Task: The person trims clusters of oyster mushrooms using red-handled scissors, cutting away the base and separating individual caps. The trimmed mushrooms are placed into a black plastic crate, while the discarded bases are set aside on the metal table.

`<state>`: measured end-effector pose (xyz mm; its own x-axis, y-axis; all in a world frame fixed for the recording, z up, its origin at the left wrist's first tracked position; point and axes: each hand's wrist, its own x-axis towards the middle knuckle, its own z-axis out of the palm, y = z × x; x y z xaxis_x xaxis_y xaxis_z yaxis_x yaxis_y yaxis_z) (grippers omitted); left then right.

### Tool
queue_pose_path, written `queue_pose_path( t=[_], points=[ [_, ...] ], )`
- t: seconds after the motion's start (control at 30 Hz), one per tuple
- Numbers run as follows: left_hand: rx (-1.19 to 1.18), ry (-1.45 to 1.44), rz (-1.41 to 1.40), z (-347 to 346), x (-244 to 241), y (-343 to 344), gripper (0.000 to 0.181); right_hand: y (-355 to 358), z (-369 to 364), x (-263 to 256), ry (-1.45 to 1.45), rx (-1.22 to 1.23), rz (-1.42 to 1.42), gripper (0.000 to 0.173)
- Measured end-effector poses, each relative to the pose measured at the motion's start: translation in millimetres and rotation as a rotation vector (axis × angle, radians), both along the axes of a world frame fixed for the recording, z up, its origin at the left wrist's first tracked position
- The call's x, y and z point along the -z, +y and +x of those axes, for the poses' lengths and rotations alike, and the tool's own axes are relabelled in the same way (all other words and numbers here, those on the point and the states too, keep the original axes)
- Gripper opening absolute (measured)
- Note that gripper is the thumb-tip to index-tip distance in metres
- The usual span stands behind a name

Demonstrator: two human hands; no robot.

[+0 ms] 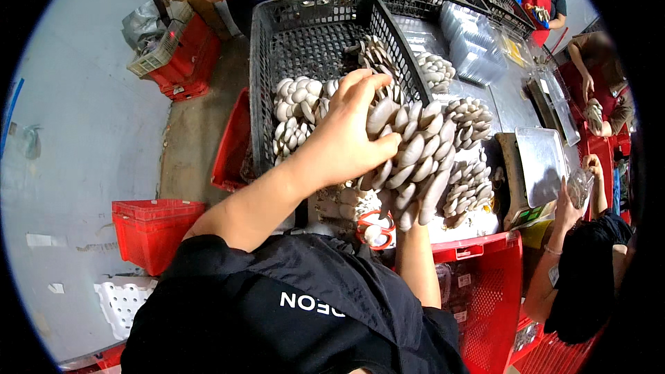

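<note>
A large cluster of grey oyster mushrooms (418, 158) is raised in front of me, over the near end of the work table. My left hand (358, 124) curves around its upper left side, with one broad cap between the thumb and fingers. From below, my right forearm (420, 265) reaches up to the cluster, which hides the right hand itself. Scissors with red-orange handles (382, 243) lie close to my body, partly covered by pale mushroom pieces. More mushroom clusters (468, 187) sit just right of the raised one. Beyond my left hand, a black plastic crate (311, 8) holds further clusters.
Stacked clear plastic trays (473, 44) and a weighing scale (540, 166) stand to the right. A red crate (488, 296) is below the table's near edge. A co-worker's hands (571, 197) hold a clear pack beside the scale. Other people work farther off. Red bins (156, 228) stand left.
</note>
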<state>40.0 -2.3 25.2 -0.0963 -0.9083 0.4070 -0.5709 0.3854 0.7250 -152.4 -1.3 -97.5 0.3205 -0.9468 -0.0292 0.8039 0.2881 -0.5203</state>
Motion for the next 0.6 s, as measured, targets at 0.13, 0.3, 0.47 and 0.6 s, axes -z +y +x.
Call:
queue_pose_path(
  t=[0.13, 0.3, 0.47, 0.6],
  points=[
    [0.092, -0.021, 0.211, 12.2, 13.1, -24.3, 0.09, 6.3, 20.0, -20.3, 0.303, 0.144, 0.072, 0.045],
    [0.165, 0.127, 0.417, 17.5, 29.5, -29.8, 0.087, 7.5, 39.5, -22.9, 0.189, 0.228, -0.095, 0.022],
    [0.073, 0.348, 0.527, 15.3, 43.7, -25.5, 0.096, 11.7, 20.5, -9.9, 0.557, 0.17, -0.233, 0.013],
    [0.035, 0.832, 0.83, 22.6, 50.6, -14.4, 0.089, 20.2, 12.2, 2.1, 0.774, 0.15, -0.219, 0.02]
  ],
)
